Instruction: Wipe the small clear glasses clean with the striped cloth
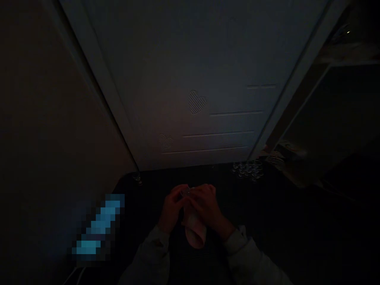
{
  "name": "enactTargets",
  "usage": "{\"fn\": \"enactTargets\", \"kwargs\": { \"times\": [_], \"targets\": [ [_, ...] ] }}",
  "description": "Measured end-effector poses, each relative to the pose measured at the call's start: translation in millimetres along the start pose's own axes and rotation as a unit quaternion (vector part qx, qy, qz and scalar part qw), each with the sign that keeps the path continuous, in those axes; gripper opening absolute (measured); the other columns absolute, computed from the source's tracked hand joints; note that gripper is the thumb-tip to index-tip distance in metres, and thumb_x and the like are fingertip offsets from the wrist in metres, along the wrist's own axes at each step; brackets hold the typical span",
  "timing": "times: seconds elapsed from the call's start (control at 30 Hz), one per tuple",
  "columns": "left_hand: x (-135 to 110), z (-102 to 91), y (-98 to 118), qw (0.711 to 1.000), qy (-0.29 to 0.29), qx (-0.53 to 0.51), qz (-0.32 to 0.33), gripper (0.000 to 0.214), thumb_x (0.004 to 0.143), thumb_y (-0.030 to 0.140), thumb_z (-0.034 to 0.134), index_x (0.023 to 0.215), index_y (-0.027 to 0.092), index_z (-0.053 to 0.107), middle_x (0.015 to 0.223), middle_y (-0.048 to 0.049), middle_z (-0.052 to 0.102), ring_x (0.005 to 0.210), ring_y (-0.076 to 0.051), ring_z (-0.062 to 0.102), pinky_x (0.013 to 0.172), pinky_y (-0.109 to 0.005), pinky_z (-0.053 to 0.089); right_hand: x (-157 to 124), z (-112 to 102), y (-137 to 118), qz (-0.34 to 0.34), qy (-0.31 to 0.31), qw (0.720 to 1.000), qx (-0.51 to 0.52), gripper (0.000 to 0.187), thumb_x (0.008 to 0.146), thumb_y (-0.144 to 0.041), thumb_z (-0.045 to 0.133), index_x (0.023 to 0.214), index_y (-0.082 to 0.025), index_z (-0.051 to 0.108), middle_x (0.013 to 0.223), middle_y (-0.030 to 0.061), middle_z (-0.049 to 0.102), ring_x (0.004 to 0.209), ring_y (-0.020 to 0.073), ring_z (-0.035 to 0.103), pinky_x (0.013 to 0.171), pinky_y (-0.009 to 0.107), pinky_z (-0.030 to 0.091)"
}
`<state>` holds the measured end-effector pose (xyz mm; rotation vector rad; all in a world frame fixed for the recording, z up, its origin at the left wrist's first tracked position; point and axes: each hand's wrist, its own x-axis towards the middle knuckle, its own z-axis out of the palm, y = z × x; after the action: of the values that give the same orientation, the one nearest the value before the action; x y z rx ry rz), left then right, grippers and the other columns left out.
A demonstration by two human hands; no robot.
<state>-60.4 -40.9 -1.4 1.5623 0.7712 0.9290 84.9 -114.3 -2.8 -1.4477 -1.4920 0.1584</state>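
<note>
The scene is very dark. My left hand [171,209] and my right hand [208,208] meet low in the middle of the view, fingers curled and pinching together. Between them hangs a pale pink piece of cloth [194,231], perhaps a sock, drooping towards me. At the fingertips a small shiny thing [186,192] glints, too dim to name. Both wrists wear light grey sleeves. The hands hover over a dark surface [267,221].
A white door [192,79] with heart patterns stands straight ahead. A cluster of small clear glinting things [247,170] lies on the dark surface at its foot. A glowing blue pixelated patch [99,227] sits at the lower left. Shelving [326,99] rises at the right.
</note>
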Motion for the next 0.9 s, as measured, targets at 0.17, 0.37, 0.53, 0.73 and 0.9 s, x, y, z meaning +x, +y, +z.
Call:
{"fn": "enactTargets", "kwargs": {
  "times": [0.17, 0.37, 0.53, 0.73, 0.9],
  "targets": [
    [2, -0.5, -6, 0.996, -0.043, 0.071, 0.034, 0.038, 0.088, 0.031, 0.067, 0.123, 0.018, 0.060, 0.137, -0.0108, 0.057, 0.124, -0.030, 0.055, 0.103, -0.056, 0.043, 1, 2, 6, -0.013, 0.018, 0.999, -0.042, 0.013, 0.087, -0.022, 0.062, 0.091, -0.027, 0.074, 0.091, 0.0032, 0.075, 0.093, 0.0225, 0.064, 0.094, 0.043, 0.037],
    [0, 5.3, -15, 0.968, -0.108, 0.203, 0.102, 0.043, 0.089, 0.037, 0.064, 0.128, 0.020, 0.058, 0.139, -0.0114, 0.055, 0.132, -0.032, 0.047, 0.109, -0.060, 0.034, 17, -25, 41, 0.077, 0.154, 0.979, -0.111, 0.018, 0.093, -0.032, 0.059, 0.096, -0.019, 0.070, 0.100, 0.0069, 0.072, 0.098, 0.0231, 0.064, 0.093, 0.044, 0.045],
    [1, 5.7, -20, 0.925, -0.174, 0.304, 0.148, 0.037, 0.086, 0.039, 0.068, 0.117, 0.020, 0.064, 0.130, -0.0097, 0.061, 0.125, -0.030, 0.052, 0.106, -0.058, 0.037, 22, -70, 85, 0.225, 0.262, 0.921, -0.182, 0.027, 0.094, -0.033, 0.060, 0.114, -0.016, 0.063, 0.117, 0.0080, 0.065, 0.105, 0.0232, 0.064, 0.091, 0.046, 0.052],
    [5, -1.3, -25, 0.909, -0.137, 0.364, 0.149, 0.025, 0.092, 0.033, 0.062, 0.111, 0.018, 0.065, 0.121, -0.0084, 0.065, 0.115, -0.026, 0.059, 0.099, -0.052, 0.046, 17, -97, 109, 0.388, 0.258, 0.856, -0.222, 0.031, 0.094, -0.033, 0.060, 0.120, -0.016, 0.060, 0.121, 0.0088, 0.063, 0.102, 0.0229, 0.065, 0.087, 0.045, 0.055],
    [9, -8.8, -32, 0.910, -0.093, 0.385, 0.123, 0.023, 0.092, 0.031, 0.061, 0.110, 0.017, 0.065, 0.118, -0.0080, 0.066, 0.109, -0.024, 0.062, 0.095, -0.049, 0.050, 16, -103, 112, 0.460, 0.208, 0.831, -0.234, 0.032, 0.094, -0.034, 0.060, 0.121, -0.017, 0.059, 0.122, 0.0090, 0.063, 0.103, 0.0232, 0.064, 0.087, 0.045, 0.055]
  ]
}}
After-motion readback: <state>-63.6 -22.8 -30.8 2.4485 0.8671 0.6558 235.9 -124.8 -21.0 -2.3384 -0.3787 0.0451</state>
